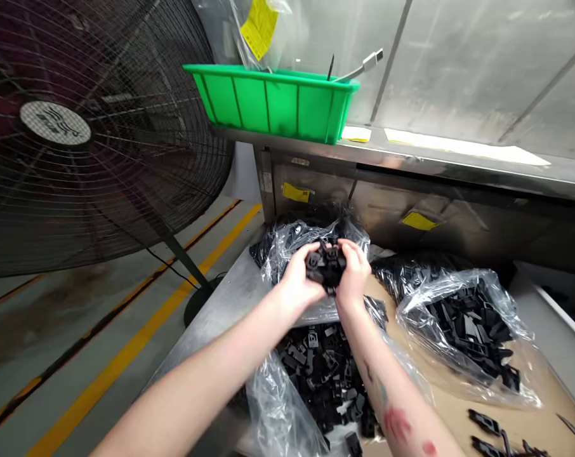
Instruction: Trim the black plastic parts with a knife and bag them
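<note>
Left hand and right hand, fingers tight round black parts, plastic bags alongside, green bin beyond, fan leftward.

You see through one camera worn on your head, facing forward and down along your two bare forearms, from above and behind your fingers, which lie near mid-view at arm's reach. The wide view takes in the big round black wire-grilled fan left of your fingers, the green ribbed plastic bin beyond them, and the clear plastic bag of black parts to their right.
</note>
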A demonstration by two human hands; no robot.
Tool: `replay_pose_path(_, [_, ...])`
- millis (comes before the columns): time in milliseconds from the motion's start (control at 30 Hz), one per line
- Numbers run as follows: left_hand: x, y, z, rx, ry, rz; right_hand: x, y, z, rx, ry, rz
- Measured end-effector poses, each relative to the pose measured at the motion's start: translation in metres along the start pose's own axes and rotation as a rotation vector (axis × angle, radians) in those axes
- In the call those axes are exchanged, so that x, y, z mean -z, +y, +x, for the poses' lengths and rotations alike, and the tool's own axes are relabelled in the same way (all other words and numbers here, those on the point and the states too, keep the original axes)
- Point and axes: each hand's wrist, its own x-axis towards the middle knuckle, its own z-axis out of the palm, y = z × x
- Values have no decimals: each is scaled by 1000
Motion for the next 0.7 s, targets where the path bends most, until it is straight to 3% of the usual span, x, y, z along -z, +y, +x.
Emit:
replay_pose_path(100, [-8,28,50,-123,27,200,-29,18,47,-24,-10,-106])
replay_pose_path(167, [-6,41,74,-256,48,349,-33,27,69,-27,-26,-195])
replay_pose_path(300, [5,68,96,-544,47,633,-8,25,104,36,-67,-366])
replay_pose_path(433, [10,96,95,-735,10,875,24,5,129,122,-86,-464])
replay_pose_path(500, [6,103,85,-776,-14,977,38,-10,122,153,-105,-478])
replay_pose_path(600, [6,100,51,-771,-70,1089,67,-33,80,177,-185,-470])
replay_pose_path(700, [37,79,-5,-712,-158,1157,121,-42,14,140,-340,-500])
